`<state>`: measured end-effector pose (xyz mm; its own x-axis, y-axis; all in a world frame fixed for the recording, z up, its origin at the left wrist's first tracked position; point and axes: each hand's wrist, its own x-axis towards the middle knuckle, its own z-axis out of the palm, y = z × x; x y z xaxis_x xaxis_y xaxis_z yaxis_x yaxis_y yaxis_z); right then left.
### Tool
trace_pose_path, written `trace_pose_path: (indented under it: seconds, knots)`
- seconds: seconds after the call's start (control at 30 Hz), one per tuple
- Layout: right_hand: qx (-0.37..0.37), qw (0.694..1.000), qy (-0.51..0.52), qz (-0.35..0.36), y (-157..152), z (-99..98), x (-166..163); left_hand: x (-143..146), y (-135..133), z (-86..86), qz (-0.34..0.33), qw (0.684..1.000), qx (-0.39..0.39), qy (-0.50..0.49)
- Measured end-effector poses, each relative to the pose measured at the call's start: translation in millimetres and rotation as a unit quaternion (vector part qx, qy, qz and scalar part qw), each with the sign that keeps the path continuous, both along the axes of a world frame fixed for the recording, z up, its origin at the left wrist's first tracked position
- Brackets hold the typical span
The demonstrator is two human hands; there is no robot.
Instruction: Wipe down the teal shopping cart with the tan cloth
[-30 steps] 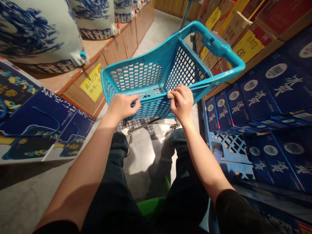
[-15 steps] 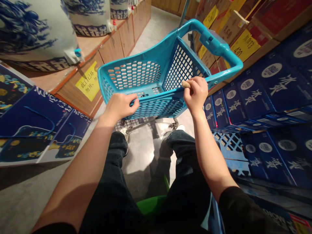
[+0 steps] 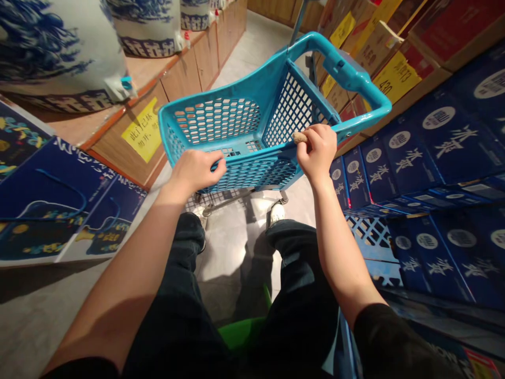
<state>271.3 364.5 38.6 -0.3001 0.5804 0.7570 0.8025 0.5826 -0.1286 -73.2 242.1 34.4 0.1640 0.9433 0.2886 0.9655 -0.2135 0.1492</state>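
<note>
A turquoise plastic shopping cart [image 3: 221,123] with a perforated basket and a loop handle stands in front of me, tilted to one side. My left hand [image 3: 195,171] grips the near rim of the basket. My right hand [image 3: 317,150] is closed around a small tan object [image 3: 299,137], maybe a cloth or sponge, pressed against the rim near the handle. My legs in dark trousers are below the cart.
Stacked blue boxes [image 3: 442,158] with white lettering fill the right side. Blue printed cartons [image 3: 59,210] lie at the left. Large blue-and-white ceramic jars [image 3: 55,47] stand on a wooden counter with a yellow note [image 3: 144,129]. A tiled aisle runs ahead.
My right hand has slid with the tan object along the rim from the middle toward the handle. The left hand kept its grip. My right foot shifted forward.
</note>
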Motion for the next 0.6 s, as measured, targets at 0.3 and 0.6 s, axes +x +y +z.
trace_pose_path:
  seconds: [0.3,0.6]
  knots:
    - [-0.009,1.0,-0.003,-0.025,-8,-6.4,-2,0,-3,-3.0,-0.01,1.0,0.013,-0.018]
    - [0.011,0.997,0.045,0.066,-18,-18.3,-19,3,-2,-0.2,-0.002,1.0,-0.001,-0.023]
